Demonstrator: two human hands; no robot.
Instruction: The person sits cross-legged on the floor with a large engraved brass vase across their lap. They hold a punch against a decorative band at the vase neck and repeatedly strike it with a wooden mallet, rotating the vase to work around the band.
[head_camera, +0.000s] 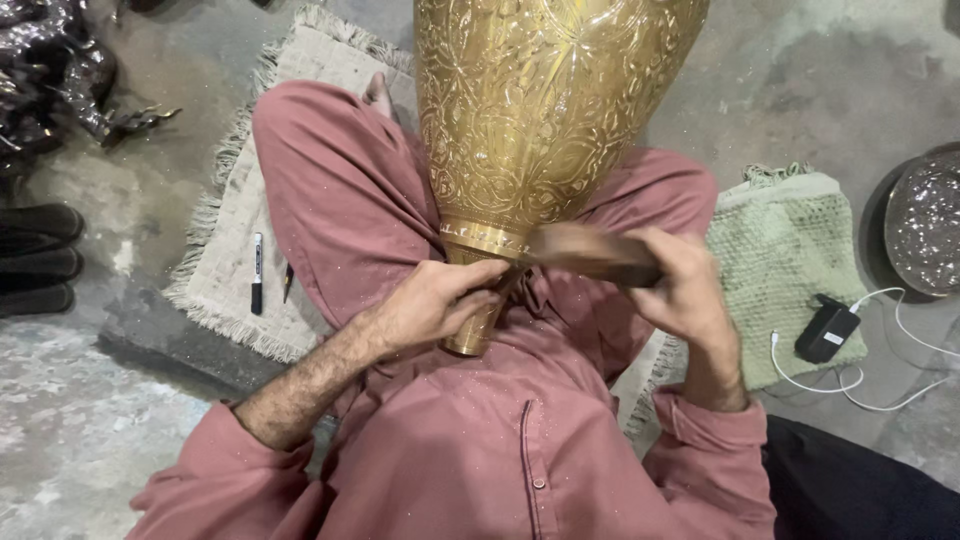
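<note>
A large engraved brass vase (540, 110) lies across my lap, its narrow neck pointing toward me. My left hand (435, 300) is closed around a thin tool held against the vase's neck band; the tool is mostly hidden by my fingers. My right hand (685, 290) grips a dark wooden mallet (590, 252), blurred with motion, its head over the tool at the neck. I sit cross-legged in dusty pink clothes.
A frayed beige mat (235, 250) under my left knee carries a black marker (257, 272) and a small pointed tool (288, 282). A green woven cloth (790, 250) on the right holds a black charger (827, 330) with white cable. A round metal tray (925, 225) lies far right; dark metal pieces (50, 70) lie top left.
</note>
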